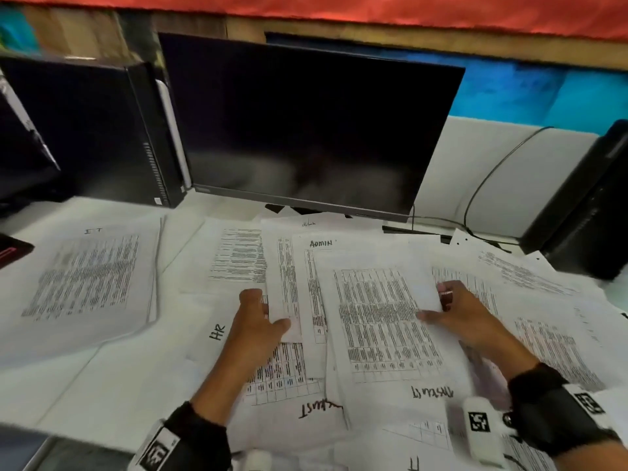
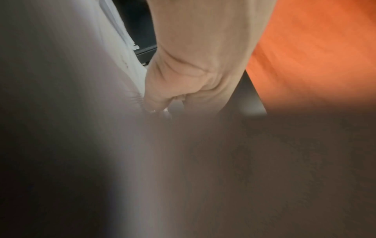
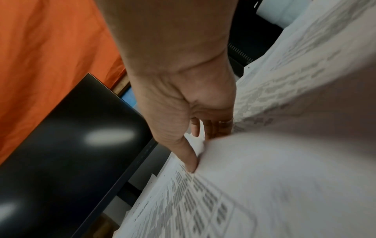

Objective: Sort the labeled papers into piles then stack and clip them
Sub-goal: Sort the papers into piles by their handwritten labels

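Note:
White printed papers cover the desk. A pile labeled IT point(image 1: 88, 273) lies at the left, and sheets marked HR point(image 1: 217, 331) and ADMIN point(image 1: 321, 243) lie in the middle. My left hand point(image 1: 268, 311) pinches the lower left edge of a narrow visible sheet point(image 1: 283, 266), thumb on top. My right hand point(image 1: 433, 300) pinches the right edge of a large table-printed sheet point(image 1: 380, 321) whose handwritten label is upside down near me. In the right wrist view the thumb point(image 3: 191, 164) presses on that sheet point(image 3: 264, 177) with the fingers beneath. The left wrist view is blurred, showing only the left hand point(image 2: 162, 104).
A dark monitor point(image 1: 306, 130) stands behind the papers, with a black computer tower point(image 1: 85, 130) at the left and another point(image 1: 584, 205) at the right. A black cable point(image 1: 492, 175) loops by the right tower. More loose sheets point(image 1: 560, 334) spread to the right.

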{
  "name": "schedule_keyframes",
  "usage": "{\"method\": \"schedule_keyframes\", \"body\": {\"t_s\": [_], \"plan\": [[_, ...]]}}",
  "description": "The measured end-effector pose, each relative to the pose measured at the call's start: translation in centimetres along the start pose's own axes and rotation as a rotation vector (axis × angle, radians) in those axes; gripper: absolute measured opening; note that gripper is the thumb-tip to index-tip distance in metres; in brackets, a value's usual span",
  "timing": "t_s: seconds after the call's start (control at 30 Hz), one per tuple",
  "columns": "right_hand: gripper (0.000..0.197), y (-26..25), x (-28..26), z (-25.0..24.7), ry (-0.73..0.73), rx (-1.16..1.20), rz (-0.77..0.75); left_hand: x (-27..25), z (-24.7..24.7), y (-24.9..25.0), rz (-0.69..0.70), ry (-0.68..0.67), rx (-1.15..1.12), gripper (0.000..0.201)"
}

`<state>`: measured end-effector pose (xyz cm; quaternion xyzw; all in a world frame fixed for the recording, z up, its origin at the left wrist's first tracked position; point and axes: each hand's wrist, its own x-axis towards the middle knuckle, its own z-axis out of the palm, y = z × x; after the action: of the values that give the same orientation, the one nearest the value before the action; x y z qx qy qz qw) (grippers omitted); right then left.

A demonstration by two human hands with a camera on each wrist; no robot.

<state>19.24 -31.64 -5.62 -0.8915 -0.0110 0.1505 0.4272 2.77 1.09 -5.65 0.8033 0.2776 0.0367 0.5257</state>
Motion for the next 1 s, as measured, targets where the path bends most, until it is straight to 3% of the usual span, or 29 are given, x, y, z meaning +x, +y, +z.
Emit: {"method": "schedule_keyframes", "body": {"t_s": [0.13, 0.27, 0.37, 0.43, 0.5, 0.6, 0.67, 0.77, 0.8, 0.9, 1.0], "plan": [[0.061, -0.8, 0.3, 1.9, 0.001, 0.135, 0.062, 0.1, -1.4, 0.2, -0.038, -0.224, 0.078, 0.046], [0.041, -0.6, 0.4, 3.8, 0.122, 0.143, 0.011, 0.1, -4.2, -0.3, -0.050, -0.558, 0.234, 0.077], [0.036, -0.8, -0.3, 5.5, 0.137, 0.112, -0.023, 0.2, -5.6, -0.8, -0.025, -0.720, 0.151, 0.089], [0.025, -1.5, -0.6, 6.8, 0.151, 0.130, -0.024, 0.2, -5.3, -0.7, -0.012, -0.680, -0.006, 0.078], [0.022, -2.0, -0.3, 8.4, 0.180, 0.174, -0.028, -0.2, -4.2, -0.2, -0.003, -0.538, -0.174, 0.059], [0.022, -3.1, -0.5, 10.9, 0.145, 0.231, -0.030, 0.0, -2.2, -0.3, -0.006, -0.402, -0.233, 0.043], [0.030, -4.3, -1.4, 12.0, 0.084, 0.149, -0.092, 0.0, -1.9, -0.6, -0.040, -0.399, -0.166, 0.037], [0.048, -5.4, -2.4, 12.0, 0.067, 0.102, -0.153, 0.5, -2.3, -1.4, -0.074, -0.433, -0.167, 0.057], [0.051, -5.5, -2.6, 11.9, 0.100, 0.118, -0.163, 0.4, -2.6, -1.3, -0.053, -0.446, -0.200, 0.054], [0.085, -5.5, -3.1, 11.0, 0.180, 0.295, -0.119, -0.2, -3.3, -0.7, 0.038, -0.501, -0.290, 0.049], [0.088, -6.4, -4.6, 9.7, 0.117, 0.495, -0.115, -0.7, -3.9, 0.2, 0.122, -0.510, -0.297, 0.051]]}}
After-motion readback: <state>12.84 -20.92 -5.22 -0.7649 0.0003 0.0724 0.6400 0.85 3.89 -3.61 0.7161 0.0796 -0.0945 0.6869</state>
